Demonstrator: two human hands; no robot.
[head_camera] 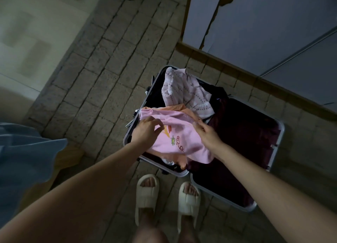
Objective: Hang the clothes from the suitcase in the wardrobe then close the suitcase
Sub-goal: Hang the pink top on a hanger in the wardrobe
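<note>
Suitcase (277, 133) lies open flat on the tiled floor (102, 82), silver-framed halves side by side w/ dark lining. Clothes sit in the left half; right half shows mostly bare dark lining.

Pink shirt (184, 139) w/ a small flower print is on top at the near end of the left half, its near edge drooping over the frame's front rim. Left hand (145, 129) has fingers curled, pinching a fold of the pink cloth near that half's left rim. Right hand (207, 133) pinches the shirt's right side, close to the hinge line between the halves. Both arms reach down from above.

Orange garment (175, 107) peeks out under the pink one. White patterned garment (184, 91) is bunched at the far end of the same half, spilling a bit toward the hinge.

Person's feet in pale slippers (147, 191) stand on the tiles just off the suitcase's near edge, close to the front corner where the halves meet.

Room to move: open tiles to the left & beyond the suitcase. Wardrobe (255, 33) w/ grey panels & wood base trim runs near the suitcase's far-right edge, narrow floor strip between. Blue cloth (23, 157) hangs at far left, well apart.
</note>
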